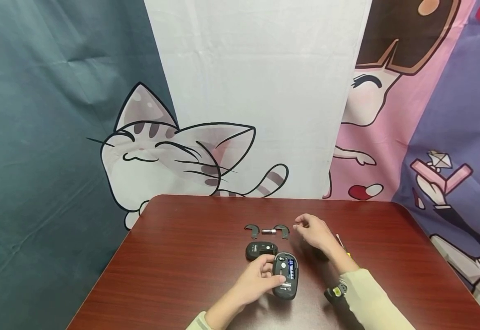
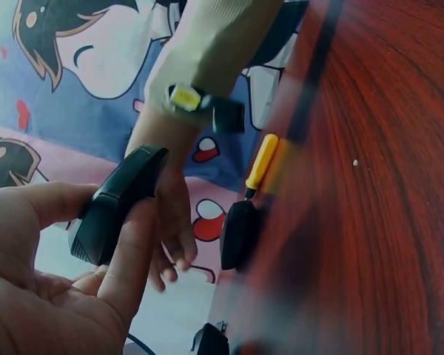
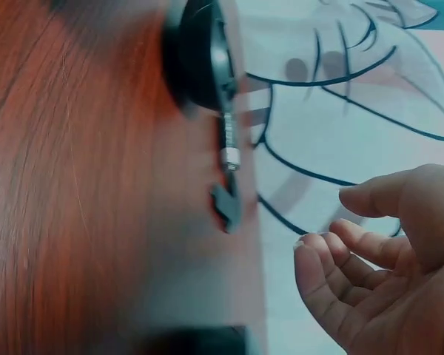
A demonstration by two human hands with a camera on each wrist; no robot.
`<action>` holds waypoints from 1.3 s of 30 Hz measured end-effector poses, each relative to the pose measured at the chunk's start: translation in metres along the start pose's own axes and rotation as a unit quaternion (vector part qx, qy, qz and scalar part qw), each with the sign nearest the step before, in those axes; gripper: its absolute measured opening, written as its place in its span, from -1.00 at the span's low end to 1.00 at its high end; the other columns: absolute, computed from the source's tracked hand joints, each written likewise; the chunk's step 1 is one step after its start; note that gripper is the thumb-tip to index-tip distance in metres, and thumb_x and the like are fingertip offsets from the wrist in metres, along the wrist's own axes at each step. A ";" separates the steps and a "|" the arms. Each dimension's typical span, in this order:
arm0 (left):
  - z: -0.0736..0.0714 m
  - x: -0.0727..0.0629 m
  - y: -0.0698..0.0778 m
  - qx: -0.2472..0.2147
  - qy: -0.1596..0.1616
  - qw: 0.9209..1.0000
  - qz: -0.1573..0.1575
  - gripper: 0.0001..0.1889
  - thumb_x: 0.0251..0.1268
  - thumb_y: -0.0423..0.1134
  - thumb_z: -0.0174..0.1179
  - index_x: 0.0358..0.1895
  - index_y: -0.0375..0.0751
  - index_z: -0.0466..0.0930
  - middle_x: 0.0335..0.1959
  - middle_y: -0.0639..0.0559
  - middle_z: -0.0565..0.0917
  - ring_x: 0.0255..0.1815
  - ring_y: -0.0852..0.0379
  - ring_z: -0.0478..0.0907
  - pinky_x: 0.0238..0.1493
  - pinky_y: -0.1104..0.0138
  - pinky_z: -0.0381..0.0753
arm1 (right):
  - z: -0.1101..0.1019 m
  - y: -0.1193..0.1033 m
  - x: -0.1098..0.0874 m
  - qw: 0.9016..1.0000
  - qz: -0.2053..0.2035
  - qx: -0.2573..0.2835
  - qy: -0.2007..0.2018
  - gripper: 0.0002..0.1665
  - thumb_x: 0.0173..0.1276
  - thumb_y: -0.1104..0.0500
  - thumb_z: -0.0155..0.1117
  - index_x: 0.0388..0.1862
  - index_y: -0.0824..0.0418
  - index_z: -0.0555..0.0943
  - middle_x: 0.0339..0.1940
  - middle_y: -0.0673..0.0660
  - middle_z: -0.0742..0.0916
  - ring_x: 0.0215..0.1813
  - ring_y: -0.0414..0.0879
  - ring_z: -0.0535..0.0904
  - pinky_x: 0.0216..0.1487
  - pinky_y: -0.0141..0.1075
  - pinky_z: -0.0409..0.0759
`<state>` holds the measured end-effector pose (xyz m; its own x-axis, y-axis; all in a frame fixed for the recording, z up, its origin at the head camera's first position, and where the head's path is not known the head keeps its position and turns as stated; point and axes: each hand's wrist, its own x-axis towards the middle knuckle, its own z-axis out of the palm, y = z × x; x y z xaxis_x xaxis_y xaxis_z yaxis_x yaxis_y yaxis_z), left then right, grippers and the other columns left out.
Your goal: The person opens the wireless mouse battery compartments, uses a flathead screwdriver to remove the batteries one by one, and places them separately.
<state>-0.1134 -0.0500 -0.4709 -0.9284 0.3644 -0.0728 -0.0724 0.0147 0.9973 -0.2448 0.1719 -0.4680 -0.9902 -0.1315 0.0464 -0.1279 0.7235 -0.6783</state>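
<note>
My left hand grips a black computer mouse with its underside facing up. Inside the mouse's uncovered compartment sits a blue battery. The left wrist view shows the same mouse edge-on, pinched between thumb and fingers. My right hand hovers over the table, fingers loosely bent, with nothing in them. To its left lie two dark curved battery covers and a silver battery between them. A second black mouse lies underside up behind the held one, which partly overlaps it.
A dark rounded object lies beneath the right forearm, beside a screwdriver with a yellow handle. Everything stands on a reddish-brown wooden table. A printed cloth with a cartoon cat hangs behind its far edge.
</note>
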 end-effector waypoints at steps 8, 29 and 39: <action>-0.004 0.000 -0.001 0.050 0.013 0.999 0.012 -0.45 0.18 -0.30 0.39 0.25 -0.33 0.50 -0.12 -0.03 0.75 -0.22 0.17 0.63 -0.26 0.43 0.69 | -0.031 0.008 -0.028 0.998 -0.034 -0.039 0.019 -0.69 0.41 0.12 0.34 0.04 0.25 0.64 -0.25 0.06 0.68 -0.13 -0.02 0.62 -0.16 -0.15 0.59; -0.011 -0.001 -0.003 0.065 0.019 0.998 0.005 -0.55 0.20 -0.26 0.40 0.14 -0.30 0.55 -0.19 0.01 0.75 -0.25 0.17 0.64 -0.21 0.42 0.65 | -0.069 0.044 -0.073 0.997 -0.003 -0.066 0.031 -0.56 0.40 0.08 0.34 0.14 0.30 0.59 -0.05 0.23 0.72 -0.02 0.12 0.64 -0.11 -0.05 0.66; -0.012 -0.003 -0.003 0.083 0.014 0.996 0.018 -0.57 0.20 -0.25 0.39 0.12 -0.30 0.57 -0.18 0.02 0.75 -0.23 0.18 0.64 -0.16 0.42 0.61 | -0.073 0.064 -0.086 0.995 0.010 -0.089 0.034 -0.53 0.38 0.06 0.38 0.12 0.33 0.60 -0.10 0.24 0.73 -0.06 0.14 0.68 -0.04 0.14 0.62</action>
<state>-0.1150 -0.0627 -0.4735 -0.9394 0.3411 -0.0340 0.0211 0.1566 0.9874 -0.1718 0.2790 -0.4612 -0.9933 -0.0742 0.0885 -0.1104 0.8344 -0.5399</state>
